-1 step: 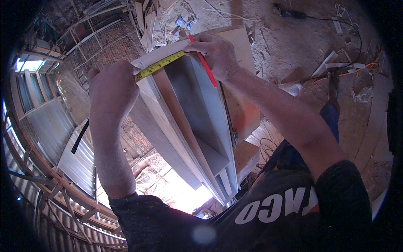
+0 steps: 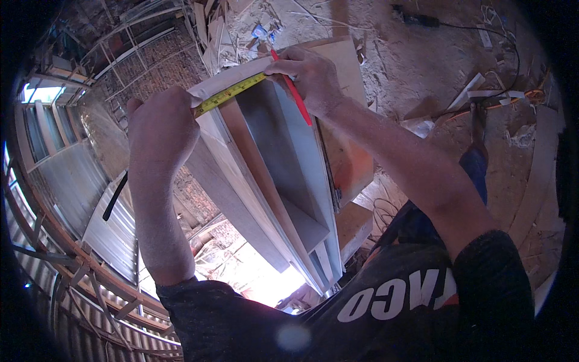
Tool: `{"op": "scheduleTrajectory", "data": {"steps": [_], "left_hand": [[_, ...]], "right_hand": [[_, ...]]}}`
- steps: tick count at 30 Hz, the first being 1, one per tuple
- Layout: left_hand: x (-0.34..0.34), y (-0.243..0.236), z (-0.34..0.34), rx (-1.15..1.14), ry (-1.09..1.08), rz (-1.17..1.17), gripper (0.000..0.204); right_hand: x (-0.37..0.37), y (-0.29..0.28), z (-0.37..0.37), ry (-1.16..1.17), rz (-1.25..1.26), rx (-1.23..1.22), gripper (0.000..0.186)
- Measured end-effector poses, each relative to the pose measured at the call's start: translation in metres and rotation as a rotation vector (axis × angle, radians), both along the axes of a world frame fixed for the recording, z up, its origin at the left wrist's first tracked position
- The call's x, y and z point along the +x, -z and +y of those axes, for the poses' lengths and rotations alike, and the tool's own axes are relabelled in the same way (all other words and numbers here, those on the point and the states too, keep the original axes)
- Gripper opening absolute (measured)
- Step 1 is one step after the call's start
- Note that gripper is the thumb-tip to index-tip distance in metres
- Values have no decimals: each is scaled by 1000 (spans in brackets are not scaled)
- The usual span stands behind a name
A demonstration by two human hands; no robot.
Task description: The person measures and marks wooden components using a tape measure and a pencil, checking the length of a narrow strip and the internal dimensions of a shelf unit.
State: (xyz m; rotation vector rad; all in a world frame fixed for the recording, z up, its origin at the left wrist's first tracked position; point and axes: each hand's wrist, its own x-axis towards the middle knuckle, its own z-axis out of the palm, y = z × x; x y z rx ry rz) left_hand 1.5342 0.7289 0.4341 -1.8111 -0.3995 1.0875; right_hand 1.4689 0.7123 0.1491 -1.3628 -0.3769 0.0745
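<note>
While the right hand (image 2: pixel 313 78) pinched the yellow tape (image 2: pixel 234 93) at its fingertips and also carried a red pen (image 2: pixel 298 104), the left hand (image 2: pixel 164 125) was curled over the tape's other visible end, its fingertips hidden. An even pull, with the tape flat and square to the sides, would probably have given the truest reading. The tape ran directly between the two sets of fingers, across the far end of the long wooden box (image 2: pixel 307 154); whether it touched the edge was unclear. Further out, wood offcuts (image 2: pixel 466 91) littered the dusty floor (image 2: pixel 383 78).
</note>
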Motion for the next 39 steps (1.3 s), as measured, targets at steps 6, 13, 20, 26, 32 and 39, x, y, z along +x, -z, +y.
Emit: {"op": "scheduleTrajectory", "data": {"steps": [6, 13, 20, 26, 32, 39], "left_hand": [[0, 0, -6, 3, -3, 10, 33], [0, -1, -10, -26, 7, -19, 32], [1, 1, -5, 10, -17, -8, 30], [-1, 0, -3, 11, 6, -8, 29], [-1, -1, -8, -14, -3, -32, 29], [-4, -2, -4, -60, 69, -47, 31]], "right_hand": [[0, -1, -2, 1, 10, 22, 16], [-1, 0, 0, -23, 2, -16, 15], [0, 0, -1, -9, 4, 23, 16], [0, 1, 0, -31, 13, 3, 14], [0, -1, -1, -22, 12, -1, 13], [2, 0, 0, 9, -17, 26, 13]]}}
